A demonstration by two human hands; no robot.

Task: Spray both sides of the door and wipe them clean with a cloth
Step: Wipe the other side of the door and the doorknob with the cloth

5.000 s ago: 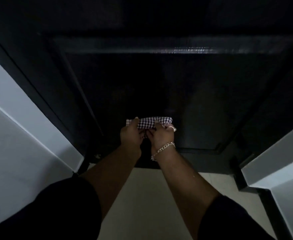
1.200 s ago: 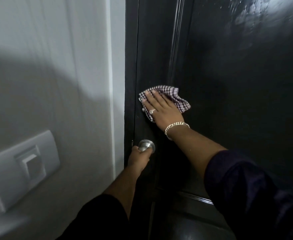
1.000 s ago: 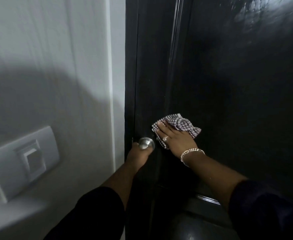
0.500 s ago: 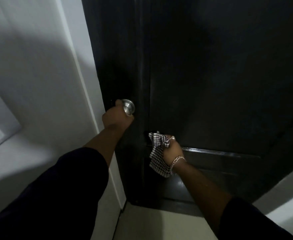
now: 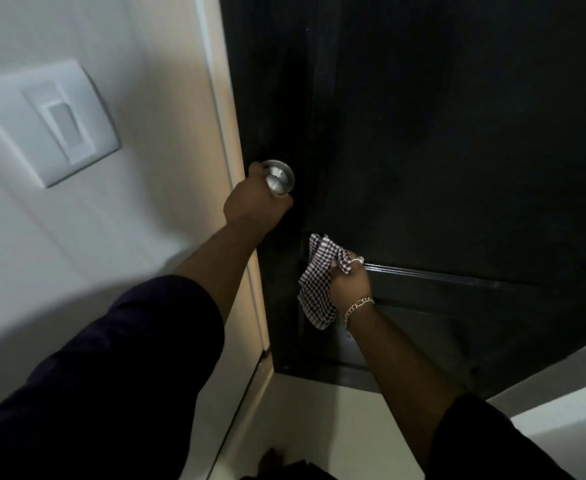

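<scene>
Left hand [image 5: 255,202] is wrapped round the one knob [image 5: 279,177], right hand [image 5: 350,280] clutches the one cloth [image 5: 319,284], bunched against the black door [image 5: 440,150] by its panel ridge. One switch [image 5: 47,121] sits on the wall.

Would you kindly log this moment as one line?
left hand: grips door knob | right hand: holds checked cloth at door moulding | wiping: unfinished

both arms in dark navy sleeves pushed up to mid-forearm, left hand [image 5: 253,202] bare, right hand [image 5: 350,280] with a silver ring [image 5: 357,260] and a gold chain bracelet [image 5: 358,305] at the wrist
</scene>
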